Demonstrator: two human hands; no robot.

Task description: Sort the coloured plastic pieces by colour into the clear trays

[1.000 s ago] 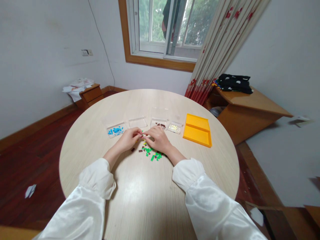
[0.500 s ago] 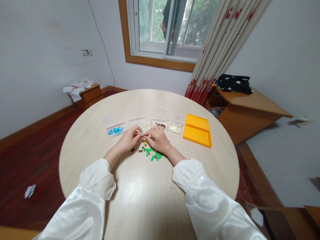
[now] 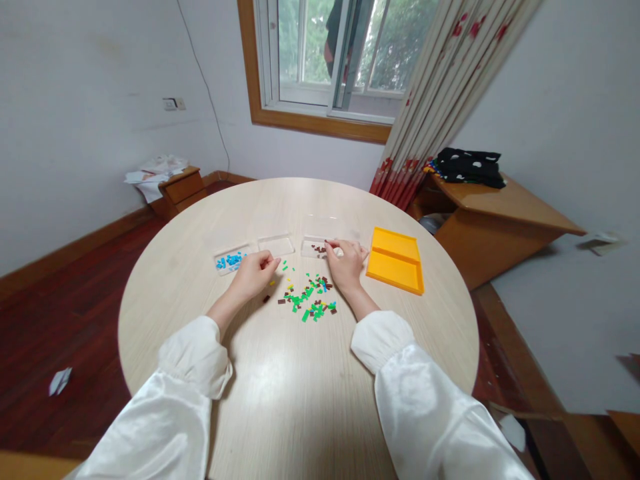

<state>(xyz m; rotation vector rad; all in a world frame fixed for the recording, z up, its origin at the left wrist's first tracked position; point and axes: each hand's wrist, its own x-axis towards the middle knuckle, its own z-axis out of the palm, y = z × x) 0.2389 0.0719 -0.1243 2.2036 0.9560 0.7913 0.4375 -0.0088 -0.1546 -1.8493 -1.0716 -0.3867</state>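
Note:
My right hand (image 3: 345,265) is over the front right of the clear box holding brown building bricks (image 3: 318,249). Its thumb and forefinger pinch a small dark brown brick (image 3: 327,242). My left hand (image 3: 255,275) hovers beside the clear box of blue bricks (image 3: 231,261), fingers curled closed; whatever they hold is too small to make out. Between and in front of the hands lies a loose pile of green bricks (image 3: 305,295), mixed with brown, yellow and blue ones. A lone brown brick (image 3: 266,299) rests below my left hand.
An empty-looking clear box (image 3: 276,245) stands behind my left hand. The yellow two-part tray (image 3: 395,260) lies to the right on the round table (image 3: 280,400). My right hand hides most of another small clear box. A curtain (image 3: 430,100) hangs by the window.
My hands, close together over the pile before, are now apart. The right one has moved right and away to the brown bricks' box; the left one has shifted slightly left.

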